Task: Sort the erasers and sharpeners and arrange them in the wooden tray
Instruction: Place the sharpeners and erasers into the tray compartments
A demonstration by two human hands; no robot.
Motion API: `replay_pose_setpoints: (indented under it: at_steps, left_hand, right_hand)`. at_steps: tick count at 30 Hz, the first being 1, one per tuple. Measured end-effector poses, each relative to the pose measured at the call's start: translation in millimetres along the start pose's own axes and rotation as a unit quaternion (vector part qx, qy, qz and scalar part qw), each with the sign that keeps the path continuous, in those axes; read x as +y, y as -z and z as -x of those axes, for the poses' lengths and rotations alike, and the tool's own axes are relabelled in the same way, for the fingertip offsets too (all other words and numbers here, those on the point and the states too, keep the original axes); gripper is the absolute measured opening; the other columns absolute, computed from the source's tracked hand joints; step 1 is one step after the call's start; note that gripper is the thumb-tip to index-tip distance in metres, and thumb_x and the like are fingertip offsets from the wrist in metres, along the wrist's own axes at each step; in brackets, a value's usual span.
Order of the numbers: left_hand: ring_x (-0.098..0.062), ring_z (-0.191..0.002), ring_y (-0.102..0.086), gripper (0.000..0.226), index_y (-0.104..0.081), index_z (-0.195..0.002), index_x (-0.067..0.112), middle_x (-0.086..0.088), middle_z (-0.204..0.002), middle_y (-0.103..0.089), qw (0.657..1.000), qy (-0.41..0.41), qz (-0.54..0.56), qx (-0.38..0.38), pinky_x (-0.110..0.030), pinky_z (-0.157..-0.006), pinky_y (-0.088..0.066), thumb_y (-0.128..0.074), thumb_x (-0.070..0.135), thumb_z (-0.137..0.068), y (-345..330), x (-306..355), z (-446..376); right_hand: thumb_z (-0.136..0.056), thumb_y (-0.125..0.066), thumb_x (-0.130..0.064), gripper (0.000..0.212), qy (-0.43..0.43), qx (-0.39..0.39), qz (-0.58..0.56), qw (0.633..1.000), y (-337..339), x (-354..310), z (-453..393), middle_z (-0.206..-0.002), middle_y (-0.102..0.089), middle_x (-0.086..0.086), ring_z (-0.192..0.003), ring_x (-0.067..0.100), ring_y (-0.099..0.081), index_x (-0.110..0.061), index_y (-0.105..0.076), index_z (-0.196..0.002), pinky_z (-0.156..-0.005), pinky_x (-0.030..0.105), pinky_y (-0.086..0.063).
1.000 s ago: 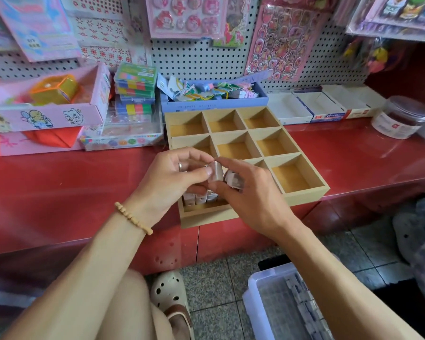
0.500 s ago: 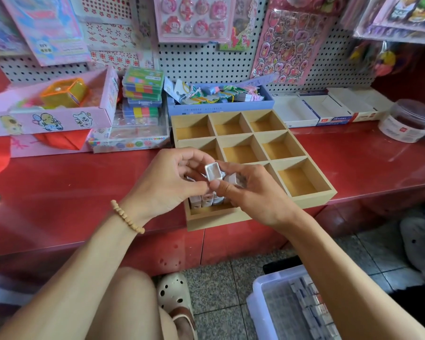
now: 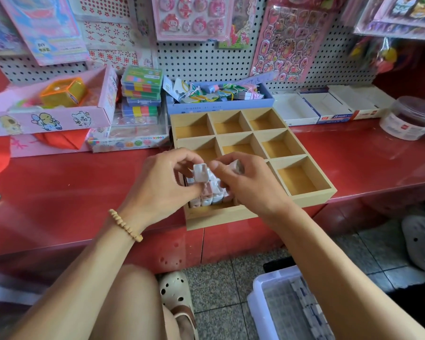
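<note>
Seen from the head camera. At 12 o'clock from the hands, sitting on the shiny red counter (image 3: 59,192): a light wooden tray with nine square boxes (image 3: 307,200). Packed in its near-left box: a bunch of small white and pink sharpeners standing up side by side (image 3: 207,196). Right above that box, the two hands, close together.

Left hand (image 3: 157,185), with a tan bead bracelet (image 3: 125,225) on the wrist: pinching one small white sharpener (image 3: 200,173) between thumb and fingers, held up over the packed ones. Right hand (image 3: 250,185), at 3 o'clock from the left one: curled round another small pale piece (image 3: 237,166), thumb tip almost touching the white sharpener. Cannot tell if that piece is an eraser or a sharpener.

At 6 o'clock, down on the grey tiled floor: a clear plastic bin (image 3: 258,303) with more small pieces inside. At 12 o'clock past the tray: a long blue box of mixed little things (image 3: 219,104), under the white board full of holes (image 3: 201,60).
</note>
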State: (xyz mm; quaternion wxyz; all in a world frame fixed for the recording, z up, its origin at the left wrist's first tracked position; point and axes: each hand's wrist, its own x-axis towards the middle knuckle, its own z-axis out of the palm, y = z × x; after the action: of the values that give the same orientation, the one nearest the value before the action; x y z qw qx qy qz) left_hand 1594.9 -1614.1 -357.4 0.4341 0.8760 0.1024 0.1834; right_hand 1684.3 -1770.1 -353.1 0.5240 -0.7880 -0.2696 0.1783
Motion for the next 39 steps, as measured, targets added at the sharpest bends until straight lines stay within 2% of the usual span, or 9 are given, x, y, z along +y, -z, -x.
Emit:
replay_pose_setpoints:
  at_steps: [3,7,10,14,21,26,29,36,39]
  left_hand:
    - [0.001,-0.085,-0.058,0.037,-0.072,-0.097,0.030,0.017,-0.094,-0.062,0.998,0.026,-0.058,0.001,-0.014,-0.069,-0.041,-0.084,0.035,-0.062,-0.5,-16.9,5.7]
    - [0.009,-0.084,-0.052,0.035,-0.073,-0.097,0.029,0.016,-0.094,-0.057,0.995,0.033,-0.090,-0.002,-0.004,-0.068,-0.035,-0.088,0.029,-0.065,-7.9,-27.5,11.2]
    - [0.006,-0.087,-0.053,0.035,-0.073,-0.099,0.029,0.015,-0.096,-0.055,0.994,0.042,-0.096,-0.004,-0.002,-0.072,-0.034,-0.088,0.029,-0.066,-11.1,-29.0,11.4]
    - [0.007,-0.087,-0.053,0.037,-0.073,-0.103,0.029,0.013,-0.097,-0.055,0.994,0.052,-0.095,-0.007,-0.001,-0.071,-0.035,-0.085,0.027,-0.068,-13.5,-29.6,11.7]
    - [0.007,-0.086,-0.051,0.040,-0.073,-0.105,0.023,0.011,-0.095,-0.055,0.995,0.049,-0.092,-0.011,0.000,-0.073,-0.034,-0.086,0.020,-0.068,-15.8,-28.0,8.6]
    - [0.003,-0.087,-0.054,0.034,-0.071,-0.099,0.030,0.014,-0.094,-0.057,0.997,0.034,-0.056,0.036,-0.002,-0.074,-0.037,-0.080,0.039,-0.068,-13.7,-23.2,6.5]
    - [-0.002,-0.083,-0.059,0.024,-0.073,-0.094,0.026,0.012,-0.090,-0.064,0.998,0.010,-0.002,0.058,-0.007,-0.071,-0.042,-0.080,0.035,-0.073,-14.7,-9.2,-0.8]
    - [0.000,-0.073,-0.060,0.025,-0.068,-0.078,0.042,0.007,-0.086,-0.066,0.999,-0.031,0.040,-0.013,-0.008,-0.065,-0.043,-0.081,0.021,-0.076,-29.8,18.4,-17.5]
    - [0.003,-0.063,-0.059,0.010,-0.072,-0.081,0.023,0.007,-0.084,-0.069,0.993,0.008,0.107,-0.047,-0.010,-0.060,-0.043,-0.077,0.015,-0.082,-28.5,15.0,-23.6]
  right_hand:
    - [-0.097,-0.061,-0.037,0.023,-0.096,0.044,-0.115,0.988,9.1,0.2,-1.0,-0.067,-0.053,0.002,-0.052,0.010,-0.048,-0.014,-0.057,-0.095,-0.042,0.021,-0.033]
    - [-0.095,-0.059,-0.048,0.034,-0.193,0.061,-0.225,0.953,16.1,0.0,0.0,-0.068,-0.049,0.004,-0.051,0.014,-0.044,-0.015,-0.054,-0.090,-0.040,0.022,-0.027]
    - [-0.099,-0.046,-0.049,0.040,-0.230,0.055,-0.280,0.930,17.9,0.2,0.2,-0.069,-0.048,0.005,-0.047,0.015,-0.043,-0.010,-0.055,-0.096,-0.037,0.020,-0.026]
    - [-0.098,-0.034,-0.029,0.038,-0.228,0.047,-0.299,0.926,19.3,5.3,-0.5,-0.073,-0.048,0.008,-0.046,0.016,-0.044,-0.004,-0.062,-0.104,-0.037,0.020,-0.028]
    - [-0.094,-0.046,0.000,0.023,-0.222,0.042,-0.277,0.934,13.1,5.2,-1.6,-0.081,-0.052,0.010,-0.047,0.013,-0.046,-0.002,-0.062,-0.111,-0.039,0.023,-0.025]
    - [-0.099,-0.056,-0.011,0.022,-0.210,0.035,-0.328,0.920,10.1,3.6,-4.1,-0.072,-0.052,0.007,-0.047,0.013,-0.044,0.003,-0.060,-0.116,-0.040,0.022,-0.024]
    - [-0.101,-0.054,-0.018,0.022,-0.193,0.030,-0.313,0.929,7.5,3.2,-7.2,-0.072,-0.053,0.006,-0.050,0.013,-0.045,-0.002,-0.063,-0.114,-0.041,0.023,-0.027]
    - [-0.105,-0.042,-0.021,0.029,-0.174,0.011,-0.287,0.942,-3.7,3.9,-19.4,-0.089,-0.061,0.016,-0.056,0.017,-0.047,-0.006,-0.065,-0.115,-0.046,0.028,-0.030]
    - [-0.105,-0.041,-0.018,0.024,-0.176,0.028,-0.306,0.935,0.1,4.7,-21.2,-0.084,-0.058,0.015,-0.051,0.015,-0.046,-0.009,-0.063,-0.109,-0.042,0.025,-0.029]
